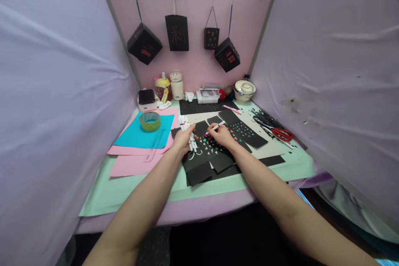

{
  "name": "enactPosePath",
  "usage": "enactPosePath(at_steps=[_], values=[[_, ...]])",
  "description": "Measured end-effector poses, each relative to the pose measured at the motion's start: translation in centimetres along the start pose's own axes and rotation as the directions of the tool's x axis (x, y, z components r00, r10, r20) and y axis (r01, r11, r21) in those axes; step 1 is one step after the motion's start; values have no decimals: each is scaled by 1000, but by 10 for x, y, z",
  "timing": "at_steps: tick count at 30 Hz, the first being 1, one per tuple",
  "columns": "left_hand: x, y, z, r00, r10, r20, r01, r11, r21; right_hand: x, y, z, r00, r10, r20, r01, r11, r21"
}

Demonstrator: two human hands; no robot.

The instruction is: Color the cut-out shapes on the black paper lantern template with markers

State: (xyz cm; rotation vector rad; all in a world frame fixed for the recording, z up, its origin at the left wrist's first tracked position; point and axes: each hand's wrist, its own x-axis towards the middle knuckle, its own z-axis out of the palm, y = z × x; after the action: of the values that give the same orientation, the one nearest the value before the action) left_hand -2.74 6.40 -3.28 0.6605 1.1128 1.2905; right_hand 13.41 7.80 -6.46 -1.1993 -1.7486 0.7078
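Clock centred on the right hand point(221, 135): black card point(201, 160), bearing small shapes, spreads towards 7 o'clock. Right hand closed, pinching one white marker point(217, 126) over the card; tip contact cannot be confirmed. Left hand point(183, 138), 9 o'clock, closed round several white pens point(183, 122). Red-handled scissors point(283, 134), 3 o'clock. Beyond, lidded bowl point(245, 90), 1 o'clock.

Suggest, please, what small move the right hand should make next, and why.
I would probably guide the marker to the nearby white shapes: the right hand holds it with its purple end slanting down toward the black card, where other shapes are pink or green and these are white. Whether that end touches the card, I cannot tell.
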Motion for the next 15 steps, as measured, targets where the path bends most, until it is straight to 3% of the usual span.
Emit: enactPosePath(at_steps=[15], values=[[-1,1,0,1000,-1,-1,1,1000,1,-1,-2,-1,1000,3,-13,-3,1000,3]])
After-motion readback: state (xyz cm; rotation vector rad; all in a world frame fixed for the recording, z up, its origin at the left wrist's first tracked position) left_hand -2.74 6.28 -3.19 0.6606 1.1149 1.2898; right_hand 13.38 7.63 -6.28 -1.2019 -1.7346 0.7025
